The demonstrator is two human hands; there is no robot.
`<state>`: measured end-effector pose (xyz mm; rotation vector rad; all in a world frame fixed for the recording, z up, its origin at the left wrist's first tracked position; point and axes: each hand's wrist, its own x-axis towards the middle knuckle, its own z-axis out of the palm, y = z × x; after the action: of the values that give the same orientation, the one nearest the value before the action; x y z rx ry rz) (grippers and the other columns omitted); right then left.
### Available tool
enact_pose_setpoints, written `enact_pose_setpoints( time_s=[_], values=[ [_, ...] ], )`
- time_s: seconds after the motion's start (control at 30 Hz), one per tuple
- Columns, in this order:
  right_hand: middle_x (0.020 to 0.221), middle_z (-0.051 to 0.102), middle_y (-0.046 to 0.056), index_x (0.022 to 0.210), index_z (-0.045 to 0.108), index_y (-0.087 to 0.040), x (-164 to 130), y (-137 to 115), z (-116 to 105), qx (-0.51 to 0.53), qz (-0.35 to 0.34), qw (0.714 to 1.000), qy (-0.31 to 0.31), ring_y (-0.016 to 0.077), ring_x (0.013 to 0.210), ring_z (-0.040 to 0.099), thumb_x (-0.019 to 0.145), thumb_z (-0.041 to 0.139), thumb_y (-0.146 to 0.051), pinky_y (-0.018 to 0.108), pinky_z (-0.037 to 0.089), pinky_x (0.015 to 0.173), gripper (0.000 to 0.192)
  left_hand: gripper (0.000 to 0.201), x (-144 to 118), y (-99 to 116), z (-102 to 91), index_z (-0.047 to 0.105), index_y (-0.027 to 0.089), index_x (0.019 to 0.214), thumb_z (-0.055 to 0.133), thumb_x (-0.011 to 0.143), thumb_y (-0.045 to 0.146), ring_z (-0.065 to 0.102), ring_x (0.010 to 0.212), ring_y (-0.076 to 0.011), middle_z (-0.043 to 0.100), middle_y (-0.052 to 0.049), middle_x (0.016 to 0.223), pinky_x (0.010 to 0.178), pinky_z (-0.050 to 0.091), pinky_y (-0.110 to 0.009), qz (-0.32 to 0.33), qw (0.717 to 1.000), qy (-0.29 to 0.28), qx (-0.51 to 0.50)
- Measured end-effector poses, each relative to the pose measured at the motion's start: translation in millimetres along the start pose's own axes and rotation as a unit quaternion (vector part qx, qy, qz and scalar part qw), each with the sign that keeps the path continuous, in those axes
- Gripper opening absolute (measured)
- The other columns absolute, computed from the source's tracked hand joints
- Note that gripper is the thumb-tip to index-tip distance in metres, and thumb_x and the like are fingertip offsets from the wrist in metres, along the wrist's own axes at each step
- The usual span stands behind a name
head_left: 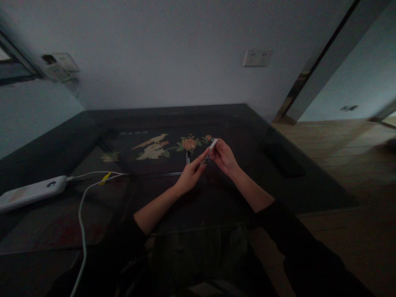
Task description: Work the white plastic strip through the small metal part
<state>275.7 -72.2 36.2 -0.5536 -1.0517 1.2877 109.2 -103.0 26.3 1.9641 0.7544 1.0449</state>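
Over the dark table, my left hand (191,174) and my right hand (225,157) meet around a small, thin white object (213,144) with a greenish end. Its kind is too small and dim to make out. The fingers of my right hand are closed on its upper part, while those of my left hand pinch it lower down. Just left of my left fingertips is a small dark and silvery piece (188,157), partly hidden by that hand. Some metal shows below the white object, between the hands.
At the left lies a white power bank (34,193) with a white cable (81,214) running toward me, marked by a yellow tag (105,178). A dark flat object (284,160) rests on the right of the table (321,194). Wall sockets (257,58) sit behind.
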Motion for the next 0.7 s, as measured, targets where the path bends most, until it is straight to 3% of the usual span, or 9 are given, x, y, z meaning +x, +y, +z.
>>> enact_pose_setpoints(
  time_s=[0.17,0.7],
  values=[
    [0.060,0.054,-0.005,0.094,0.065,-0.021,-0.5,-1.6,0.8,0.008,0.001,1.000,-0.007,0.0089,0.052,0.045,0.071,0.078,-0.057,0.022,0.038,0.049,0.045,0.058,1.3,-3.8,-2.0,0.036,0.022,0.152,0.047,0.095,0.028,0.061,0.119,-0.0221,0.052,-0.008,0.147,0.105,0.045,-0.038,-0.001,1.000,-0.006,-0.004],
    [0.057,0.053,-0.006,0.090,0.060,-0.022,-2.0,-7.5,4.1,-0.038,0.007,0.999,-0.007,0.0092,0.049,0.044,0.070,0.074,-0.065,0.025,0.035,0.048,0.049,0.059,5.5,-7.6,-8.3,0.035,0.022,0.152,0.048,0.094,0.024,0.056,0.126,-0.0211,0.051,-0.006,0.148,0.108,0.041,-0.036,-0.021,0.998,0.053,0.019]
  ],
)
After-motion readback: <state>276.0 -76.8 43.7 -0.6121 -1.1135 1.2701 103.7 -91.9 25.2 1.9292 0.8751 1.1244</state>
